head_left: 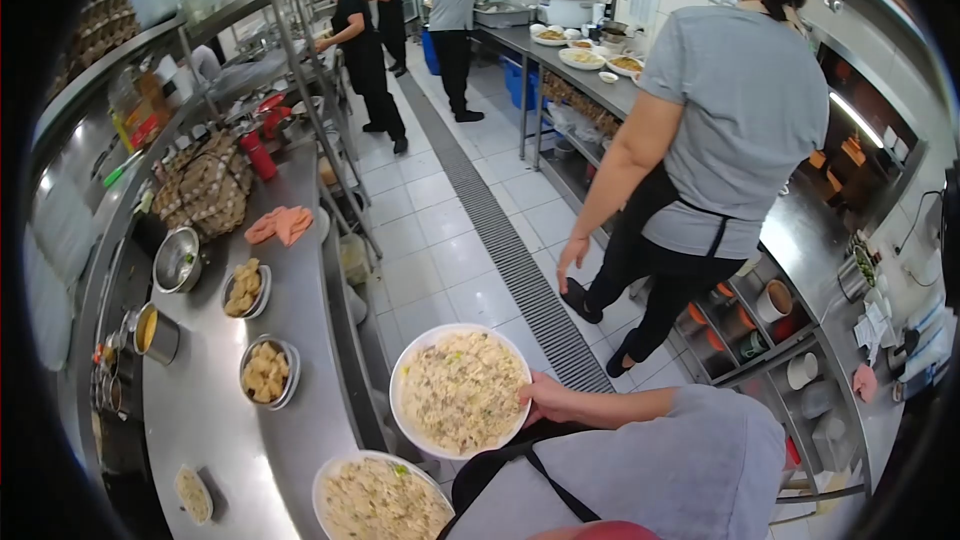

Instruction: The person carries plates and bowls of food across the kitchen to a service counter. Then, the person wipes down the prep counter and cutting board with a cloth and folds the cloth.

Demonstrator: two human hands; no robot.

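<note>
My right hand [545,397] grips the rim of a round white plate [397,415] heaped with fried rice [462,390], with bits of green and brown in it. The plate is held over the floor, beside the steel counter. A second white plate [322,512] of similar fried rice [380,502] is at the bottom edge, close to the counter. My left hand is out of view, so I cannot tell whether it supports this second plate.
Bowls of fried pieces [266,373], a metal bowl [178,260] and an orange cloth [280,226] lie on the left counter [215,410]. A person in grey [740,130] stands close on the right. Farther back, several people work along the aisle, which has a floor drain [500,260].
</note>
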